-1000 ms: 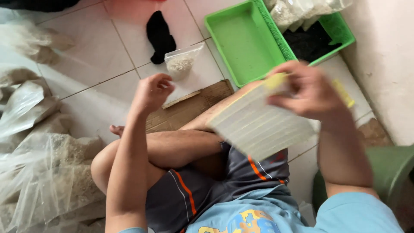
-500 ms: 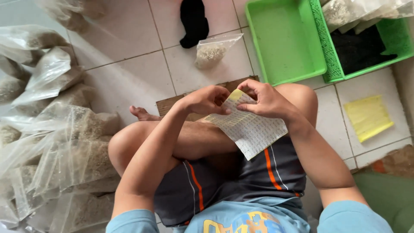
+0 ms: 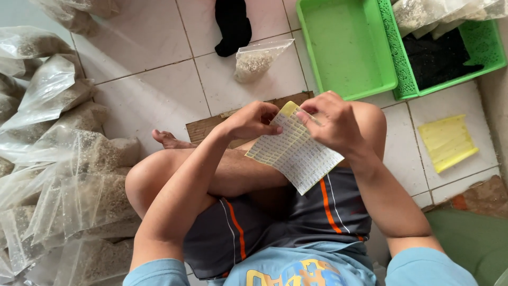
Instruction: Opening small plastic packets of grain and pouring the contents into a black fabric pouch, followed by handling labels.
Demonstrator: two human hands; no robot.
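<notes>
I sit cross-legged on a tiled floor and hold a sheet of small white stickers [image 3: 296, 153] on yellow backing over my lap. My right hand [image 3: 330, 122] grips the sheet's upper edge. My left hand [image 3: 254, 121] pinches at the sheet's top left corner with thumb and fingertips, where the yellow backing shows. A small clear bag of pale grain [image 3: 256, 59] lies on the floor ahead of my knees.
Many clear bags of grain [image 3: 63, 159] are piled at my left. An empty green tray [image 3: 344, 45] and a green basket [image 3: 479, 58] with dark material and bags stand at the far right. A yellow sheet [image 3: 447, 142] lies at right. A black cloth [image 3: 233, 24] lies ahead.
My left hand came down from the air to the sticker sheet. The sheet dropped from chest height to my lap, and both hands now hold it steady.
</notes>
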